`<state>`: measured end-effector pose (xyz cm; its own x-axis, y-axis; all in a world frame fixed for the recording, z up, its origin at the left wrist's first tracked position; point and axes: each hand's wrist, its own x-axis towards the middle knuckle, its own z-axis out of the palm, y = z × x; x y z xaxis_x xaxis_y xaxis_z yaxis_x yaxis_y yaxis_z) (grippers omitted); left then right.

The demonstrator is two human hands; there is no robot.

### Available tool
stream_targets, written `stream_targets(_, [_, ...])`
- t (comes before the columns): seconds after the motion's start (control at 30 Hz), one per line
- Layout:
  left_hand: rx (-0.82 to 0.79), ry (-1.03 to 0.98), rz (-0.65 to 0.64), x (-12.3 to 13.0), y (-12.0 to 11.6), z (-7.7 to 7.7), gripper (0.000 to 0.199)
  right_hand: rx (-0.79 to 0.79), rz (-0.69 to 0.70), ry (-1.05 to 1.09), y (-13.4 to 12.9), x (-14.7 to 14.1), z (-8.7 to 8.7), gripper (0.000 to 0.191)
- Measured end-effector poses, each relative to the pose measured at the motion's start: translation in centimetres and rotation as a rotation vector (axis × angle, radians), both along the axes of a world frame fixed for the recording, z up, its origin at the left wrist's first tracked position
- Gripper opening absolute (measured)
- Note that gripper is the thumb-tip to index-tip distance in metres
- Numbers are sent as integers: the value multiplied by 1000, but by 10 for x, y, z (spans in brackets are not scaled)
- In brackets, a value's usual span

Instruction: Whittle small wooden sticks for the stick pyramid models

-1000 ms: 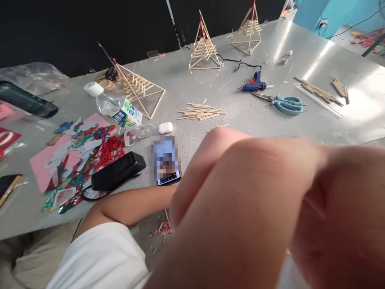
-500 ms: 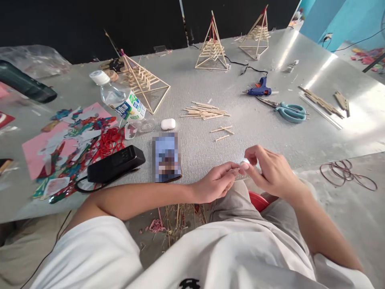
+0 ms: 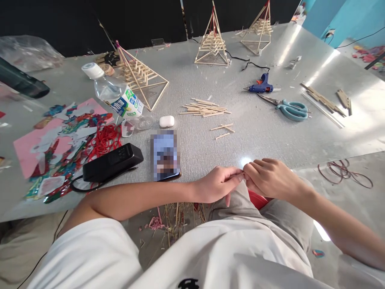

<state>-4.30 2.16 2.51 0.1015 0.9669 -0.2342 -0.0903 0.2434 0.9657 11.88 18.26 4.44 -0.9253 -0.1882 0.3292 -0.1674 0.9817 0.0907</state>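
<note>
At the table's near edge my left hand [image 3: 217, 184] and my right hand [image 3: 270, 176] meet, fingertips touching. The left thumb and forefinger are pinched together, and the right fingers are curled in close against them. Whatever sits between the fingers is hidden. Beyond the hands lie a few short wooden sticks [image 3: 223, 131] and a pile of longer wooden sticks [image 3: 206, 108]. A blue hot glue gun [image 3: 261, 85] and blue-handled scissors [image 3: 291, 110] rest farther off to the right.
Three stick pyramids [image 3: 211, 46] stand along the back. On the left are a plastic bottle [image 3: 123, 100], a white earbud case [image 3: 167, 121], a phone [image 3: 165, 156], a black power adapter [image 3: 112, 162] and red string [image 3: 105, 140]. Wooden strips [image 3: 323, 99] lie at right.
My right hand has turned over and closed in against the left fingertips; its thumb and forefinger were apart before. The view has shifted slightly.
</note>
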Motion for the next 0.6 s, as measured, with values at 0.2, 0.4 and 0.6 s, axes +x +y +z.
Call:
stream_targets(0.2, [22, 12, -25, 0, -2, 1, 49, 22, 8, 51, 3, 5, 1, 28])
stream_targets(0.4, [29, 71, -35, -2, -3, 0, 46, -106, 24, -16, 2, 5, -2, 24])
stream_targets(0.6, [-5, 5, -65, -4, -3, 7, 66, -299, 42, 54, 16, 3, -20, 18])
